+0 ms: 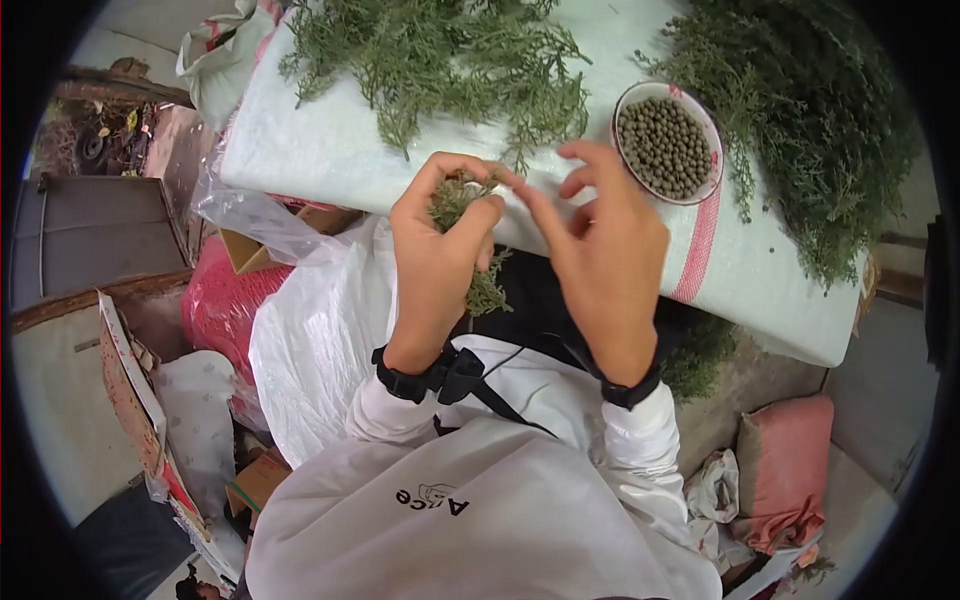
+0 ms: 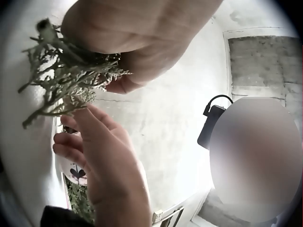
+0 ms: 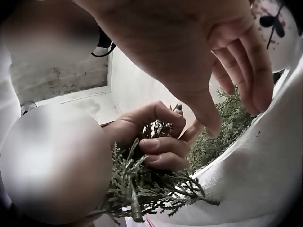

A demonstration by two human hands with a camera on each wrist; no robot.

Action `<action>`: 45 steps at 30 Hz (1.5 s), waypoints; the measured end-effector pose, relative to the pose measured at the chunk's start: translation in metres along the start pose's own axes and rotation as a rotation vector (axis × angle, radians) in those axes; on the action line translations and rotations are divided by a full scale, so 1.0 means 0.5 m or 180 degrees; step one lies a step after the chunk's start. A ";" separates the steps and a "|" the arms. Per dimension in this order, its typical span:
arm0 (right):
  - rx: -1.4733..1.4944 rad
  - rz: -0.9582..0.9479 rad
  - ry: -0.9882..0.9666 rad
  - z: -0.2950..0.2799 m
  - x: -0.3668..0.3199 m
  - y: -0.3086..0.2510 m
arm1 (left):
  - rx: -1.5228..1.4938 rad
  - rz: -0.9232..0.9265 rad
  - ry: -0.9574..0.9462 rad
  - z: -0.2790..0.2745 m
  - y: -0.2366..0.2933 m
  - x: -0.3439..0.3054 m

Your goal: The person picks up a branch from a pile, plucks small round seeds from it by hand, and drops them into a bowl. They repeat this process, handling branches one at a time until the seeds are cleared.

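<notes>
My left hand (image 1: 425,250) grips a scaly-leaved evergreen sprig (image 1: 450,205), whose lower end pokes out below the palm. In the right wrist view the sprig (image 3: 135,189) branches out beneath the curled left fingers, and a small round berry tops a twig by the index finger. My right hand (image 1: 612,250) hovers just to the right, thumb toward the left fingertips, its other fingers loosely extended and holding nothing visible. Beyond it stands a white bowl (image 1: 717,155) with red marks, holding many round greenish berries (image 1: 665,145).
Loose evergreen branches (image 1: 450,70) lie on the white-covered work surface (image 1: 300,140) at the far side. A larger, darker heap of branches (image 1: 820,130) fills the right. Clear plastic sheeting (image 1: 320,310) and a red bag (image 1: 225,310) sit at the left; a pink sack (image 1: 785,465) is lower right.
</notes>
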State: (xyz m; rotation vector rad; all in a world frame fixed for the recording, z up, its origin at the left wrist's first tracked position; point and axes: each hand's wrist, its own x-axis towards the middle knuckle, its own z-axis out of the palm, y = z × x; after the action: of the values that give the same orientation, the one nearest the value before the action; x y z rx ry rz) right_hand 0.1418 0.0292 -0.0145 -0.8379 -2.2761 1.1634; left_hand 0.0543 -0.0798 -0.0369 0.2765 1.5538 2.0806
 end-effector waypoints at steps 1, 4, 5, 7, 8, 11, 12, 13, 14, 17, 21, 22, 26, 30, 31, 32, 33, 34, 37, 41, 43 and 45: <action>-0.0410 -0.0257 0.0152 0.016 0.007 -0.003 | 0.0006 0.0039 -0.0023 -0.003 0.006 0.007; -0.0866 -0.0601 0.0314 0.040 0.027 -0.003 | 0.0611 0.0215 -0.0228 -0.013 0.022 0.023; -0.0916 -0.0669 0.0281 0.045 0.031 0.000 | 0.0603 0.0232 -0.0246 -0.015 0.020 0.029; -0.0983 -0.0747 0.0269 0.052 0.039 0.014 | 0.0974 0.0593 -0.0440 -0.016 0.010 0.046; -0.0995 -0.0879 0.0285 0.057 0.042 0.026 | 0.1157 0.0774 -0.0528 -0.014 0.008 0.052; -0.1011 -0.1128 0.0333 0.050 0.041 0.037 | 0.1204 0.0744 -0.0738 0.001 0.013 0.059; -0.0859 -0.0949 0.0199 0.032 0.030 0.025 | 0.1232 0.0728 -0.0824 0.004 0.015 0.062; -0.0707 -0.0774 0.0059 0.013 0.018 0.011 | 0.1227 0.0747 -0.0821 0.002 0.015 0.067; -0.0563 -0.0604 -0.0089 -0.001 0.016 0.001 | 0.1303 0.0772 -0.0897 -0.001 0.014 0.073; -0.1456 -0.1506 0.0612 -0.022 0.062 -0.009 | 0.1430 0.0748 -0.1078 -0.010 -0.002 0.073; -0.1960 -0.1893 0.0549 0.004 0.107 0.009 | 0.1690 0.0952 -0.1100 -0.007 -0.008 0.076; -0.1973 -0.1863 0.0319 0.011 0.113 0.007 | 0.1784 0.0970 -0.1093 -0.007 -0.007 0.076; -0.2051 -0.1854 0.0139 -0.011 0.125 0.011 | 0.2165 0.0944 -0.1052 -0.013 -0.001 0.071; -0.1012 -0.1758 0.0132 -0.055 0.095 -0.014 | 0.2527 0.0700 -0.1135 -0.012 0.002 0.066; -0.1020 -0.1754 0.0129 -0.063 0.088 -0.017 | 0.2562 0.0628 -0.1167 -0.012 0.005 0.071; -0.0335 -0.1584 0.0100 -0.070 0.079 -0.020 | 0.2608 0.0566 -0.1206 -0.012 0.008 0.077; 0.0355 -0.1399 0.0069 -0.075 0.069 -0.024 | 0.2618 0.0564 -0.1217 -0.015 0.003 0.080; 0.1043 -0.1200 0.0039 -0.080 0.058 -0.028 | 0.2465 0.0785 -0.1208 -0.020 -0.008 0.082; 0.1838 -0.0425 0.0021 -0.091 0.021 -0.051 | 0.2160 0.1224 -0.1246 -0.025 -0.011 0.078; 0.2512 0.0161 -0.0135 -0.100 -0.017 -0.028 | 0.0471 0.0482 -0.0414 -0.006 0.067 0.006; 0.2656 0.0240 -0.0296 -0.097 -0.032 -0.019 | 0.0051 0.0313 -0.0557 0.022 0.074 -0.015; 0.2796 0.0408 -0.0336 -0.091 -0.047 -0.013 | -0.0146 0.0230 -0.0598 0.037 0.065 -0.027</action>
State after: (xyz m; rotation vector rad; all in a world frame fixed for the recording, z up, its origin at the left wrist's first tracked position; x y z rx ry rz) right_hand 0.1852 0.0355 0.0130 -0.5633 -1.5074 2.0552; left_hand 0.0648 -0.0780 0.0016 0.5030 1.4021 2.0762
